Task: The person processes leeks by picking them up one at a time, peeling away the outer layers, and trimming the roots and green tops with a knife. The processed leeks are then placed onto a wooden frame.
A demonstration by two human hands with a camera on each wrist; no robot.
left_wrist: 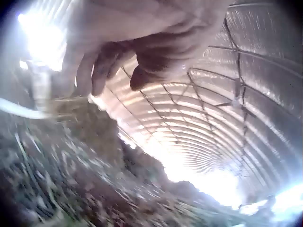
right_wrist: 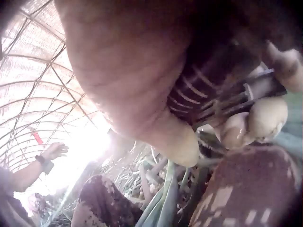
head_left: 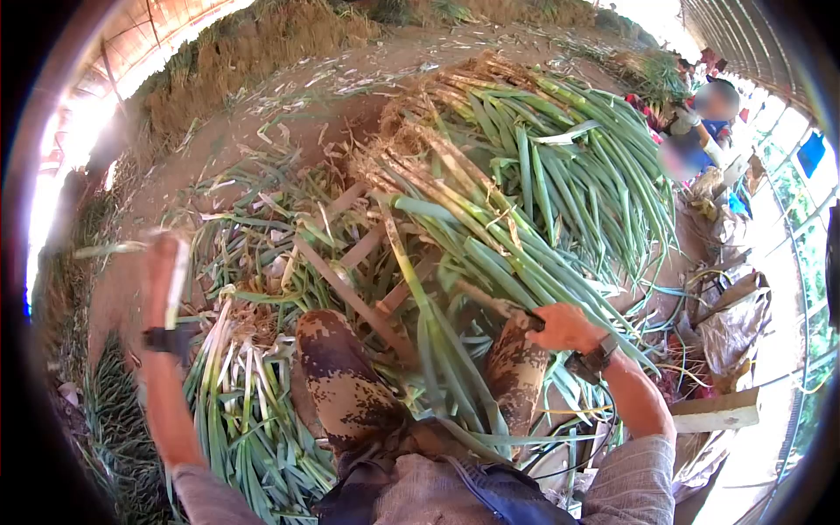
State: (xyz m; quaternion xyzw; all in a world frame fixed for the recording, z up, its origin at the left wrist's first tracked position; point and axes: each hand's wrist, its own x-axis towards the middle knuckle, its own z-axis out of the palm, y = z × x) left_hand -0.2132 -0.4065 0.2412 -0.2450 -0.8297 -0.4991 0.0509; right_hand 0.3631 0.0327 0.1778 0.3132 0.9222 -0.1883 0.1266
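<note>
My left hand [head_left: 162,262], blurred, is raised out to the left with loose, extended fingers. A pale onion strip [head_left: 179,278] overlaps it, and a whitish strip [left_wrist: 21,109] shows below the fingers in the left wrist view. On the right, my right hand [head_left: 569,327] grips a knife by its black ridged handle [right_wrist: 194,90]; its brown, blurred blade [head_left: 486,299] points left over the lap. One long green onion [head_left: 420,297] lies between the knees, its root end pointing away. Beyond the knife spreads a large pile of green onions [head_left: 560,166] with muddy roots.
Cleaned green onions [head_left: 236,376] with white stems lie by the left knee. Stripped leaves [head_left: 262,201] litter the ground ahead, around a wooden frame [head_left: 350,289]. Another person [head_left: 713,131] sits at the far right. A board [head_left: 713,411] and plastic sacking [head_left: 735,324] lie at right.
</note>
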